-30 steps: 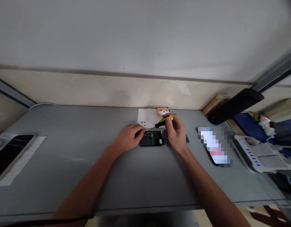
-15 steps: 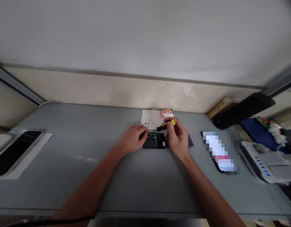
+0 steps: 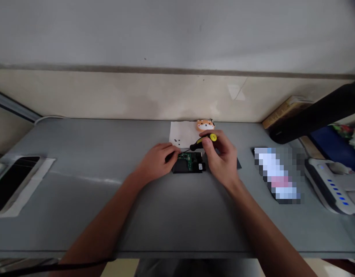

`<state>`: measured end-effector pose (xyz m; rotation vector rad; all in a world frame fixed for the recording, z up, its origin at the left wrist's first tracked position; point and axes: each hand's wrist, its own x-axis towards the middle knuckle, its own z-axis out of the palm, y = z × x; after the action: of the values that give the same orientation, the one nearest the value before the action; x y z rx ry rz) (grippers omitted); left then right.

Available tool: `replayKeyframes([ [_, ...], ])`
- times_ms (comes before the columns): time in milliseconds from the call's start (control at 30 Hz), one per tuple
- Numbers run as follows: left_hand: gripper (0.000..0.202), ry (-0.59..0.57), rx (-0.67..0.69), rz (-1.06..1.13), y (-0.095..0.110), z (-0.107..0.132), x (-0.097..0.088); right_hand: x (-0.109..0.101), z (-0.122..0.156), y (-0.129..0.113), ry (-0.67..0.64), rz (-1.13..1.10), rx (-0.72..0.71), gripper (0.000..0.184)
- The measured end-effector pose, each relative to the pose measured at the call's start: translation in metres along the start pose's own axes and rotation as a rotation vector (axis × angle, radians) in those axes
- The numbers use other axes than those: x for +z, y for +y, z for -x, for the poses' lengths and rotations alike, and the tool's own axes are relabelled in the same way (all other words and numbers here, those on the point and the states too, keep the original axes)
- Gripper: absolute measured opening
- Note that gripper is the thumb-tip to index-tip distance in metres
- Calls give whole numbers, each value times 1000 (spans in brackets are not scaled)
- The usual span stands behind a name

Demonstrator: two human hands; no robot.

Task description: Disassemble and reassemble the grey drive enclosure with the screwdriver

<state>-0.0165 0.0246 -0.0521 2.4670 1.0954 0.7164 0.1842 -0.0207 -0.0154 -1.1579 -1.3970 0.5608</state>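
Observation:
A small black device with a bare green circuit board [image 3: 189, 163] lies on the grey table [image 3: 79, 165]. My left hand [image 3: 156, 161] rests at its left edge, fingers curled against it. My right hand [image 3: 222, 157] is closed round a black and yellow screwdriver [image 3: 203, 141], whose tip points down to the left at the board. Behind them lies a white sheet of paper [image 3: 183, 134] with a few tiny black screws [image 3: 176, 141] on it, and an orange animal figure [image 3: 205, 125] stands at its right end.
A phone with a lit screen [image 3: 277, 175] lies to the right, beyond it a white device with blue lights [image 3: 333, 184]. A black lamp head [image 3: 316, 113] and a book [image 3: 284, 109] are at the back right. A dark tablet on paper [image 3: 12, 182] lies at the far left.
The camera has shifted a little. My hands stay on the device and the screwdriver, with the screwdriver handle slightly raised and turned.

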Motion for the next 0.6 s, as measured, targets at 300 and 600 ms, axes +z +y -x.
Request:
replayKeyframes([
  [300, 26, 15, 0, 17, -2, -1, 2, 14, -17, 0, -43, -142, 38, 25],
  [600, 25, -22, 2, -17, -3, -2, 1, 43, -37, -5, -172, -432, 100, 30],
])
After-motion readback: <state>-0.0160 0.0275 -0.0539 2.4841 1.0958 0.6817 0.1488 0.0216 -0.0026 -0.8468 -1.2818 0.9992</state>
